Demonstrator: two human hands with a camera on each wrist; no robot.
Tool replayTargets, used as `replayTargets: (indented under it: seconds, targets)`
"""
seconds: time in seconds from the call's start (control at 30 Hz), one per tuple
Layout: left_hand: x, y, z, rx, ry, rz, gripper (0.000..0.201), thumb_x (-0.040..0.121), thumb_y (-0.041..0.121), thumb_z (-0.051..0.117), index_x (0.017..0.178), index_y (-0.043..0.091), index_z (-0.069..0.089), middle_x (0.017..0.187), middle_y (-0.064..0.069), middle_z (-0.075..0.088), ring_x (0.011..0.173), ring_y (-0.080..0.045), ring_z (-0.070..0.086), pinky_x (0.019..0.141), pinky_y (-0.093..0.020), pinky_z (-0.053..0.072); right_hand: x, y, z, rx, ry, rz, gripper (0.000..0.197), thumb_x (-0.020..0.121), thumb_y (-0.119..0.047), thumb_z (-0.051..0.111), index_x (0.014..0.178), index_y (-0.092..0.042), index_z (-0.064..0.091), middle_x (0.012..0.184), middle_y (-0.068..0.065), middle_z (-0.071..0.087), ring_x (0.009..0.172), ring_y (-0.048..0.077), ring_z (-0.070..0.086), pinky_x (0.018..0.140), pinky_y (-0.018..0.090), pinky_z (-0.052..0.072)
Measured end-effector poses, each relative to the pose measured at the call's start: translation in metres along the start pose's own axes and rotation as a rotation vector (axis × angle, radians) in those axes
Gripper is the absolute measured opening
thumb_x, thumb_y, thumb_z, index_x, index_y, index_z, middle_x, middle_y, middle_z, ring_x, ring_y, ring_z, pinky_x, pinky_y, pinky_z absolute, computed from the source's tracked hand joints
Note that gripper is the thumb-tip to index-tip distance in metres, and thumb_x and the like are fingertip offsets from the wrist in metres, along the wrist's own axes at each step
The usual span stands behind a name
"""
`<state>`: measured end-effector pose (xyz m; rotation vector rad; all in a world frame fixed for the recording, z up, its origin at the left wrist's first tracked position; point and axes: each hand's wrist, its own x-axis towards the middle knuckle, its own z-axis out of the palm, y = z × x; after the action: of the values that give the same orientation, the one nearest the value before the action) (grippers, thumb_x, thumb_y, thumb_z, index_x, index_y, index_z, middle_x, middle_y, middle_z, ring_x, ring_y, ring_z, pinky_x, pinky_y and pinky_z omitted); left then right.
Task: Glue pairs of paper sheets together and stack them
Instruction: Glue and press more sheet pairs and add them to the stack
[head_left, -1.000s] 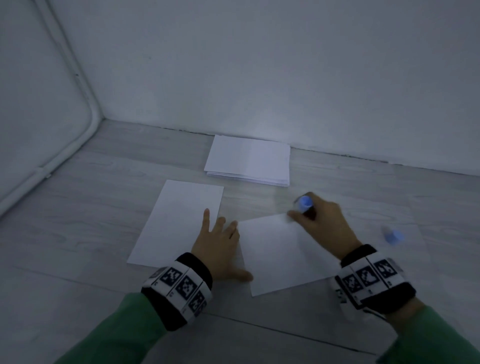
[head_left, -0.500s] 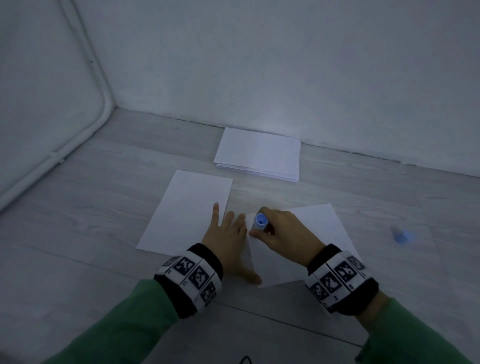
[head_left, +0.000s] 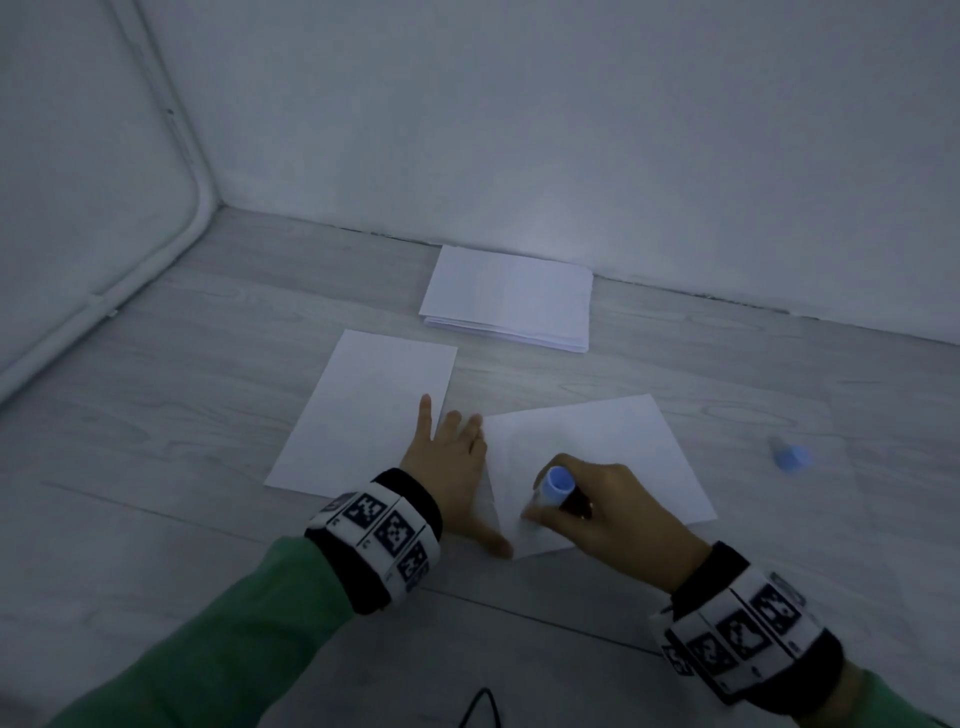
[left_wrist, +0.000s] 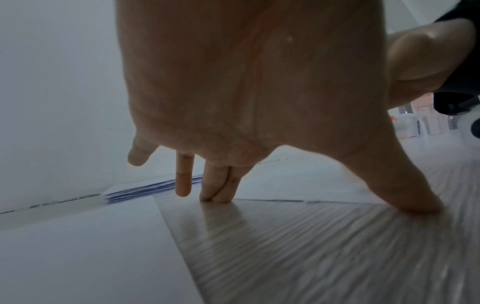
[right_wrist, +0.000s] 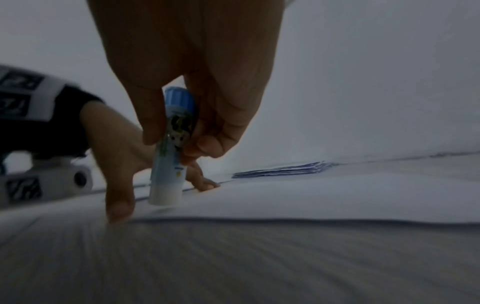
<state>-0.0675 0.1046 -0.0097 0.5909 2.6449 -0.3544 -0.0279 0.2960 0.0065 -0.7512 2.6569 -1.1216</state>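
Note:
Two white sheets lie on the grey wood floor. The left sheet lies flat by itself. On the right sheet, turned at an angle, my right hand grips a blue glue stick upright, its white tip pressing the paper near the sheet's near left corner. My left hand lies flat with fingers spread, thumb and fingertips touching the floor at the right sheet's left edge. A stack of paper sits by the wall.
The glue stick's blue cap lies on the floor to the right of the sheets. White walls close the back and left, with a white pipe running down the left corner. A dark cable shows at the bottom edge.
My right hand has drawn the glue stick from the right sheet's far edge down along its left side to the near corner. The left hand has stayed in place.

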Motion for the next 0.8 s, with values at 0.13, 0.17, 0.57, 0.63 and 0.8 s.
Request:
replayTargets:
  seconds: [0.13, 0.17, 0.57, 0.63, 0.8]
  targets:
    - [0.0, 0.001, -0.002, -0.007, -0.02, -0.008, 0.138, 0.053, 0.093, 0.044, 0.148, 0.003, 0.0, 0.157, -0.013, -0.003, 0.143, -0.035, -0.002, 0.102, -0.062, -0.024, -0.009, 0.003, 0.004, -0.057, -0.013, -0.013, 0.022, 0.086, -0.028, 0.065, 0.086, -0.008, 0.057, 0.078, 0.005, 0.062, 0.065, 0.015, 0.054, 0.064, 0.03, 0.046]
    - [0.0, 0.002, -0.002, -0.003, -0.026, -0.006, 0.138, 0.053, 0.093, 0.044, 0.148, 0.003, 0.0, 0.157, -0.013, -0.003, 0.143, -0.035, -0.002, 0.102, -0.062, -0.023, -0.011, 0.004, 0.002, -0.068, 0.001, -0.002, 0.021, 0.086, -0.028, 0.065, 0.086, -0.009, 0.057, 0.078, 0.005, 0.062, 0.065, 0.016, 0.054, 0.064, 0.031, 0.046]
    - [0.001, 0.003, -0.007, 0.025, -0.066, -0.003, 0.138, 0.054, 0.093, 0.041, 0.148, 0.001, -0.002, 0.158, -0.012, -0.006, 0.143, -0.034, -0.003, 0.102, -0.062, -0.024, -0.047, 0.047, -0.048, -0.171, 0.232, 0.179, 0.017, 0.082, -0.019, 0.07, 0.08, -0.006, 0.059, 0.064, 0.007, 0.06, 0.054, 0.016, 0.052, 0.057, 0.029, 0.042]
    - [0.001, 0.003, -0.007, 0.02, -0.072, -0.006, 0.138, 0.055, 0.093, 0.041, 0.148, 0.002, -0.003, 0.158, -0.011, -0.007, 0.143, -0.034, -0.004, 0.102, -0.062, -0.023, -0.052, 0.056, -0.055, -0.18, 0.26, 0.209, 0.017, 0.082, -0.018, 0.071, 0.079, -0.007, 0.059, 0.064, 0.006, 0.061, 0.055, 0.016, 0.053, 0.057, 0.028, 0.043]
    - [0.002, 0.003, -0.007, 0.021, -0.086, -0.007, 0.138, 0.055, 0.093, 0.041, 0.148, 0.002, -0.005, 0.157, -0.011, -0.007, 0.143, -0.034, -0.004, 0.102, -0.061, -0.024, -0.061, 0.073, -0.069, -0.198, 0.316, 0.283, 0.018, 0.08, -0.018, 0.072, 0.077, -0.009, 0.057, 0.054, -0.005, 0.052, 0.049, 0.009, 0.048, 0.051, 0.015, 0.034]
